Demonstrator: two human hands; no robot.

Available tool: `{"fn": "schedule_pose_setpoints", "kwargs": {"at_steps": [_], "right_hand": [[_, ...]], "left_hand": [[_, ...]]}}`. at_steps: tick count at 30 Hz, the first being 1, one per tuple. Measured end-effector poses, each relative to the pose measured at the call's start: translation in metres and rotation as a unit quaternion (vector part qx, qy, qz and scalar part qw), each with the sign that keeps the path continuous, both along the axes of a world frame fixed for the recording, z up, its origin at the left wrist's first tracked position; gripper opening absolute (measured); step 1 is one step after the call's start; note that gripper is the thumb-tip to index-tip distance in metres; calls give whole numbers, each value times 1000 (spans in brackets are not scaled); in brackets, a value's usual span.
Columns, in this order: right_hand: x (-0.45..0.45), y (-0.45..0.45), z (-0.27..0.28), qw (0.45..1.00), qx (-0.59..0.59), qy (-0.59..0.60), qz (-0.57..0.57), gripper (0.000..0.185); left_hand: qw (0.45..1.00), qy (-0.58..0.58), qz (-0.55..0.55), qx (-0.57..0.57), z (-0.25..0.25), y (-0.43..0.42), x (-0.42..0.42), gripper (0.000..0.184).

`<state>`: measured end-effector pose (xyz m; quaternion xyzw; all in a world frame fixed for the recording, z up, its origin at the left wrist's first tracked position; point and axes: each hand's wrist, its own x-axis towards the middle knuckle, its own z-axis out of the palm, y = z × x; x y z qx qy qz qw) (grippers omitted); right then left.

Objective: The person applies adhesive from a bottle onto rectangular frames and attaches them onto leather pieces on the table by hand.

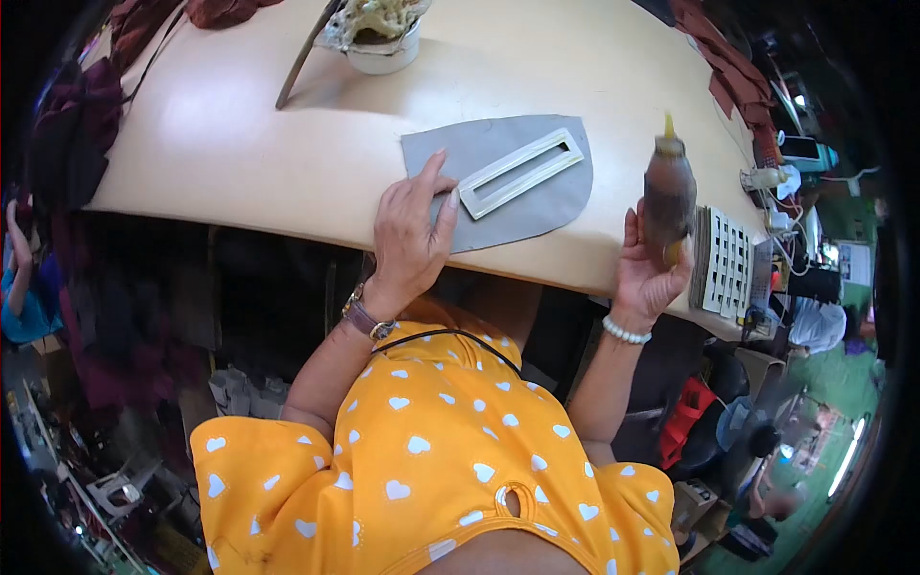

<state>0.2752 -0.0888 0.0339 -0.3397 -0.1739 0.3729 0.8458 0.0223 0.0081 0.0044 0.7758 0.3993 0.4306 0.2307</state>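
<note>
A grey, round-ended flat piece of material point(546, 206) lies on the table near its front edge. On top of it rests a pale rectangular frame with a long slot point(498, 196), set at a slant. My left hand point(414, 218) is over the grey piece's left side, fingers apart, with fingertips beside the frame's near left end; whether they touch it I cannot tell. To the right, my right hand point(652, 271) is wrapped round a brownish squeeze bottle point(670, 196) with a yellow nozzle, held upright with the nozzle up.
A white tub point(385, 56) with crusted, crumpled material and a dark stick point(309, 53) stand at the back. A stack of slotted pale pieces point(725, 264) sits at the right edge. Dark reddish cloth point(733, 72) lies at the far right. People appear at both sides.
</note>
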Motion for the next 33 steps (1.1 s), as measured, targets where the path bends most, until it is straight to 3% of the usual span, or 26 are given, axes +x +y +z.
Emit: {"fn": "schedule_pose_setpoints", "kwargs": {"at_steps": [2, 3, 5, 6, 7, 9, 10, 13, 15, 18, 21, 27, 30, 33], "right_hand": [[17, 15, 5, 977, -107, -159, -87, 25], [20, 24, 6, 937, -181, -253, -157, 24], [42, 34, -12, 879, -265, -367, -152, 28], [36, 40, -6, 871, -319, -341, -153, 26], [31, 42, -2, 770, -346, -491, -212, 25], [22, 45, 5, 486, -372, -731, -302, 24], [7, 50, 17, 508, -315, -741, -305, 18], [-26, 69, 21, 628, -237, -725, -152, 19], [-36, 84, 18, 621, -318, -713, -75, 24], [-34, 98, 5, 550, -380, -741, -64, 25], [-37, 99, 13, 541, -433, -720, -31, 26], [-31, 92, 29, 598, -348, -719, -64, 26], [-28, 92, 41, 667, -307, -676, -57, 18], [-25, 95, 50, 701, -314, -640, -21, 16]], "left_hand": [[1000, 11, 7, 10, 0, 0, 2, 49], [1000, 15, 9, 13, 1, 0, 2, 52], [1000, 16, 10, 14, 0, 0, 3, 56], [1000, 14, 10, 14, -1, 0, 3, 57], [1000, 12, 11, 12, -2, 0, 3, 58], [1000, 13, 9, 15, -2, 1, 4, 58], [1000, 13, 8, 14, -1, 1, 4, 58], [1000, 18, 5, 12, 0, 1, 4, 58], [1000, 19, 2, 11, 0, 1, 4, 57], [1000, 19, 4, 11, 1, 2, 3, 56], [1000, 14, 4, 6, 2, 2, 5, 55], [1000, 15, 6, -4, 5, 3, 5, 55], [1000, 23, 11, 0, 3, 1, 4, 55], [999, 32, 13, 6, 0, 1, 6, 56]]}}
